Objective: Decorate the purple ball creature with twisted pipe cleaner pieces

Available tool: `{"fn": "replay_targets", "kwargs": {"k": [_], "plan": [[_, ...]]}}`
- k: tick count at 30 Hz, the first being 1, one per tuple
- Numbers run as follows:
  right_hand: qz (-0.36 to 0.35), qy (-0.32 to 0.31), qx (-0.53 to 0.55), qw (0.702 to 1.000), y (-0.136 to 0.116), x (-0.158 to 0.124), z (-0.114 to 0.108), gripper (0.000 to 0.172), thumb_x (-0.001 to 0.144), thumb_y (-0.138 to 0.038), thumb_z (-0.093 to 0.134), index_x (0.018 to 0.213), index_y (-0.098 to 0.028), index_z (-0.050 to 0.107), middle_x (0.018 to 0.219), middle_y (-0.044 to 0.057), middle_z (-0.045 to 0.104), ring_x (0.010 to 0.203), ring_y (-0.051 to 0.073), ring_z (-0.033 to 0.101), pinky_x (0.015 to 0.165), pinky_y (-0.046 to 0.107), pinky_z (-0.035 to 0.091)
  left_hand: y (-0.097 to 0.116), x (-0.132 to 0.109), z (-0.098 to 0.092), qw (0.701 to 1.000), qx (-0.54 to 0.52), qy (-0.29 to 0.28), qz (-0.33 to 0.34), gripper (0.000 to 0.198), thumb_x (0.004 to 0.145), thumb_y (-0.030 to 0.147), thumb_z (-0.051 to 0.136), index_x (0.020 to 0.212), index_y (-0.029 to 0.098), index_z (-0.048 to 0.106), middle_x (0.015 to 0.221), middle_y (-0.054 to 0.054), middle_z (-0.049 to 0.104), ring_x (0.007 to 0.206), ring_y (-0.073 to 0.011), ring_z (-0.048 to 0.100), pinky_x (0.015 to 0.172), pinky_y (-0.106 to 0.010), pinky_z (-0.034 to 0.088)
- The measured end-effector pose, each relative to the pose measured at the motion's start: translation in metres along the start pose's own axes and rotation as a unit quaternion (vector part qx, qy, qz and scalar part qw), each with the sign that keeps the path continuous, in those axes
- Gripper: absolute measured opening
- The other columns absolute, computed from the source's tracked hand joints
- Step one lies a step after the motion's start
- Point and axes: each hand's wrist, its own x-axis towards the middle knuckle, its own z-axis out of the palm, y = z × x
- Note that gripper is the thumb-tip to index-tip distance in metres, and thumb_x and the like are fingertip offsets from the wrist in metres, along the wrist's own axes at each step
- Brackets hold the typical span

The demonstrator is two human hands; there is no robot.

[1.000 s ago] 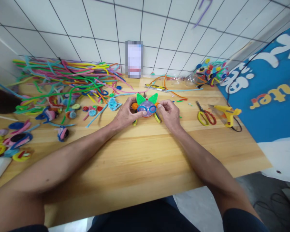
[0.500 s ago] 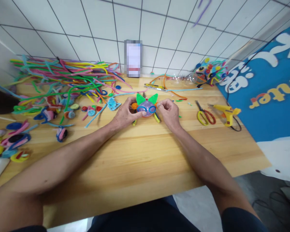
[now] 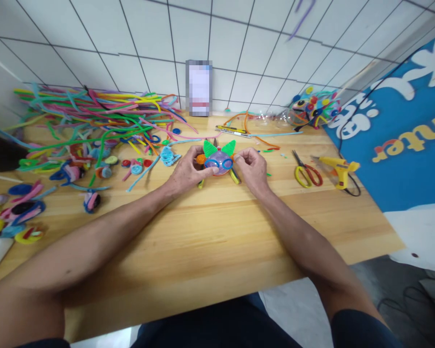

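Between my hands on the table is a small craft figure (image 3: pixel 224 164) with a clear purplish ball body, blue rings like eyes, green leaf-shaped ears (image 3: pixel 228 147) and striped dark-and-yellow legs (image 3: pixel 235 176). My left hand (image 3: pixel 189 169) is closed around its left side, thumb on the front of the ball, beside an orange coil (image 3: pixel 201 159). My right hand (image 3: pixel 253 166) pinches at its right side, where a bit of orange shows by the fingertips. What exactly the right fingers hold is mostly hidden.
A heap of coloured pipe cleaners (image 3: pixel 105 108) and small coiled pieces lie on the left. Scissors (image 3: pixel 307 169) and a yellow glue gun (image 3: pixel 339 169) lie right. Craft knives (image 3: pixel 232 130) are behind the figure; a phone (image 3: pixel 199 89) leans on the wall. A decorated ball (image 3: pixel 315 108) stands back right.
Almost nothing differs; the whole view shifts very slightly. Both hands stay at the sides of the figure with the same grip.
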Motion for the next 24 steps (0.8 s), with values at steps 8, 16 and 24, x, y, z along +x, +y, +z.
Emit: {"fn": "replay_targets", "kwargs": {"k": [8, 16, 24], "plan": [[-0.022, -0.010, -0.026, 0.999, -0.0023, 0.0013, -0.0019, 0.014, 0.086, -0.037, 0.066, 0.080, -0.025, 0.064, 0.070, -0.003, 0.063, 0.064, 0.015, 0.057, 0.061, 0.028, 0.047, -0.0015, 0.0005, 0.0003, 1.000, 0.004, 0.003, -0.002, 0.061, 0.075, 0.042, 0.091, 0.125, 0.022, 0.062, 0.125, -0.008, 0.074, 0.111, -0.0247, 0.072, 0.098, -0.038, 0.058], [-0.062, 0.000, -0.058, 0.996, 0.0018, 0.0029, -0.0015, 0.010, 0.085, -0.032, 0.065, 0.078, -0.025, 0.064, 0.073, -0.002, 0.063, 0.068, 0.016, 0.056, 0.061, 0.028, 0.045, -0.0005, 0.0001, 0.0007, 1.000, -0.008, -0.005, 0.000, 0.062, 0.075, 0.042, 0.092, 0.126, 0.022, 0.062, 0.128, -0.008, 0.074, 0.114, -0.0252, 0.072, 0.097, -0.037, 0.059], [-0.050, -0.009, -0.049, 0.997, -0.0018, 0.0022, -0.0022, 0.012, 0.086, -0.033, 0.065, 0.078, -0.025, 0.063, 0.074, -0.002, 0.064, 0.068, 0.016, 0.057, 0.064, 0.029, 0.047, -0.0018, 0.0006, 0.0005, 1.000, -0.005, -0.004, 0.002, 0.062, 0.075, 0.041, 0.092, 0.126, 0.023, 0.062, 0.127, -0.007, 0.073, 0.111, -0.0245, 0.072, 0.094, -0.036, 0.060]]}}
